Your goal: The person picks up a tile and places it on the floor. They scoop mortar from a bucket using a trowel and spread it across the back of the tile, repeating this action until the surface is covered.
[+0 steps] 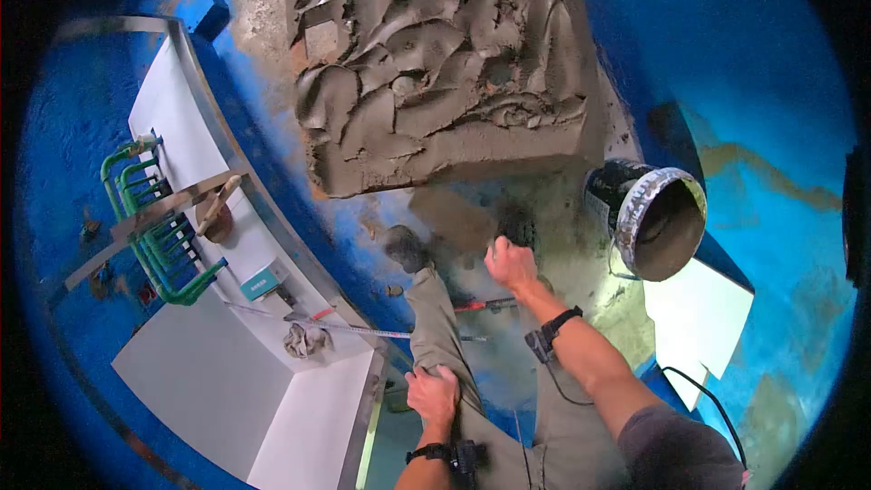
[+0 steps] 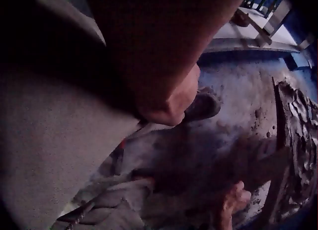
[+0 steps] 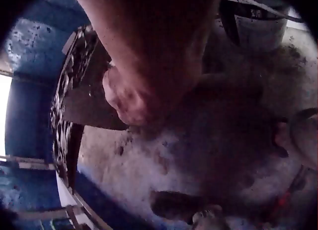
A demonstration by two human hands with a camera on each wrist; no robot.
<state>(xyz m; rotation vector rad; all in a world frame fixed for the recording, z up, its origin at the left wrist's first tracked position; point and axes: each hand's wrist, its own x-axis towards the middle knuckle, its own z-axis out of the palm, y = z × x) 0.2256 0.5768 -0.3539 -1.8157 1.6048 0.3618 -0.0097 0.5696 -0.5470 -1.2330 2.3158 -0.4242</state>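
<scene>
My right hand [image 1: 511,263] is curled round the handle end of a flat trowel [image 1: 449,218], its blade low in front of the mortar-covered slab [image 1: 445,163]. In the right wrist view the blade [image 3: 89,108] stretches from the fist [image 3: 130,101] toward the slab's side. Thick brown mortar [image 1: 426,45] lies on the slab in uneven ridges. My left hand [image 1: 434,395] rests on the trousered leg near the knee; in the left wrist view its fingers are mostly hidden behind the wrist [image 2: 171,103].
A bucket [image 1: 667,227] with mortar inside stands tilted in view right of the slab. A white board [image 1: 708,318] lies beyond it. At left, a white ledge [image 1: 272,272] holds a small box [image 1: 261,283], a crumpled cloth [image 1: 307,340] and a wooden-handled tool [image 1: 216,213], near green pipes [image 1: 177,254].
</scene>
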